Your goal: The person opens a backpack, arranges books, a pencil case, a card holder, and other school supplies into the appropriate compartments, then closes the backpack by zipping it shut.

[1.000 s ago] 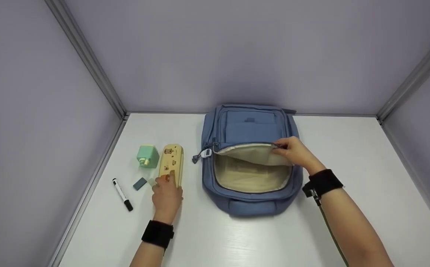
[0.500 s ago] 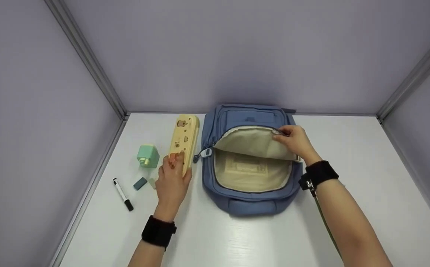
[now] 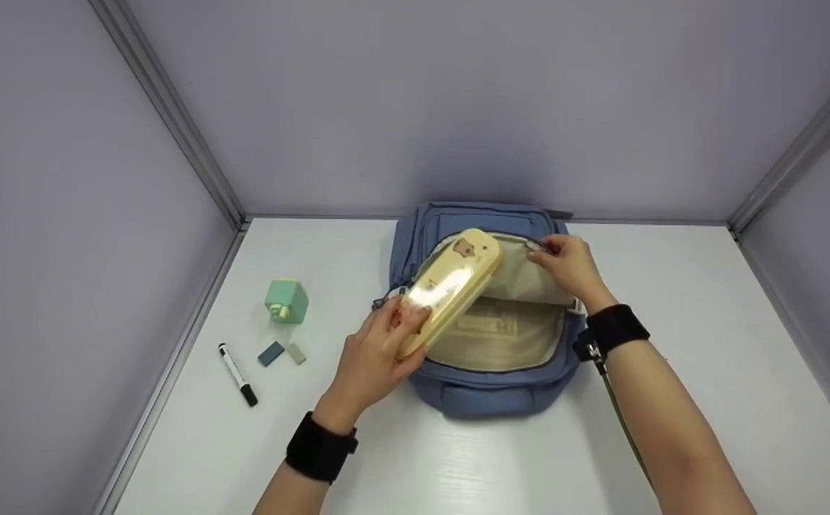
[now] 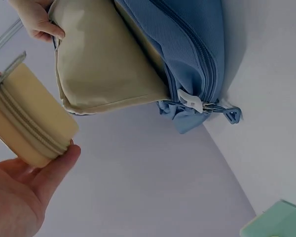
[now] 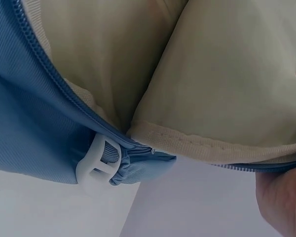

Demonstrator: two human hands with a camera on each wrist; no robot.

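A blue backpack (image 3: 486, 393) lies flat on the white table (image 3: 458, 465), its main pocket unzipped and showing cream lining (image 3: 508, 336). My right hand (image 3: 565, 265) pinches the upper flap edge and holds it lifted back. My left hand (image 3: 379, 354) grips the near end of a yellow pencil case (image 3: 451, 286) with bear pictures, held tilted above the pocket's left side. The left wrist view shows the pencil case (image 4: 27, 123) beside the lining (image 4: 103, 64) and blue shell (image 4: 192, 44). In the right wrist view appear the lining (image 5: 227, 84) and a white zipper pull (image 5: 98, 163).
Left of the backpack on the table are a mint green cube-shaped object (image 3: 287, 301), a small dark eraser (image 3: 270, 353), a small pale block (image 3: 296, 352) and a black-capped marker (image 3: 236, 375). Grey partition walls enclose the table on three sides.
My left hand lifted the pencil case from the table and carried it right, over the open pocket. My right hand pulled the flap farther back, widening the opening.
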